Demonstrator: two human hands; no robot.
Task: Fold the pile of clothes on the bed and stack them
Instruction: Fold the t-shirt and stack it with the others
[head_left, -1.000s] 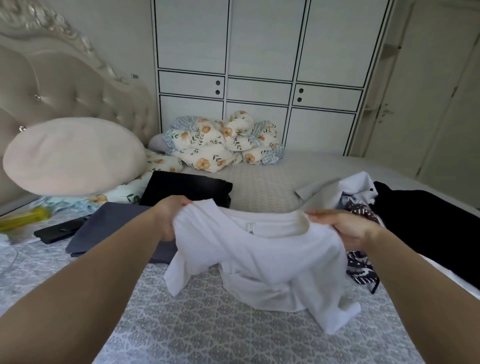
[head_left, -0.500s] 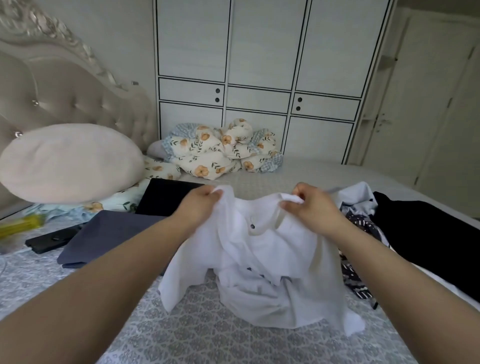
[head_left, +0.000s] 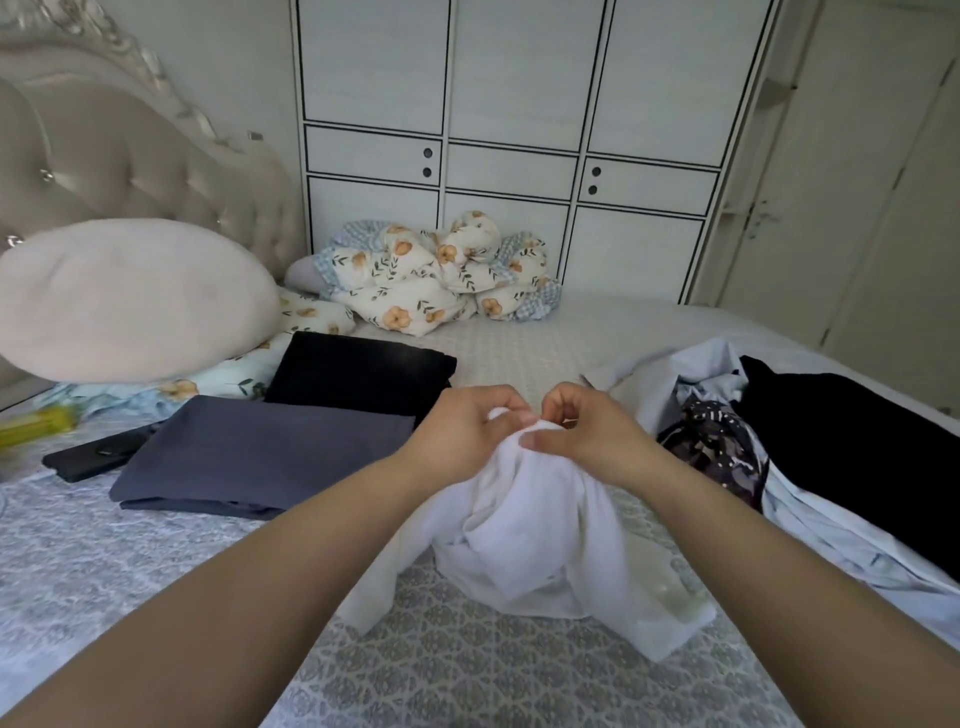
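A white garment (head_left: 535, 540) hangs bunched over the patterned bed cover (head_left: 467, 670), its lower part resting on the bed. My left hand (head_left: 467, 431) and my right hand (head_left: 587, 431) pinch its top edge, close together, almost touching. To the left lie a folded grey-blue garment (head_left: 260, 452) and, behind it, a folded black garment (head_left: 358, 369). On the right lies the unfolded pile: a pale blue shirt (head_left: 691, 374), a dark patterned piece (head_left: 717, 441) and a black garment (head_left: 857, 436).
A round beige cushion (head_left: 130, 296) leans on the tufted headboard (head_left: 130, 150). A floral quilt bundle (head_left: 431, 275) sits at the far side before the white wardrobe (head_left: 519, 130). A dark phone (head_left: 93, 457) and a yellow object (head_left: 36, 426) lie far left.
My hands have come together from wide apart, gathering the white garment's top edge into a bunch. The garment now hangs narrower under them.
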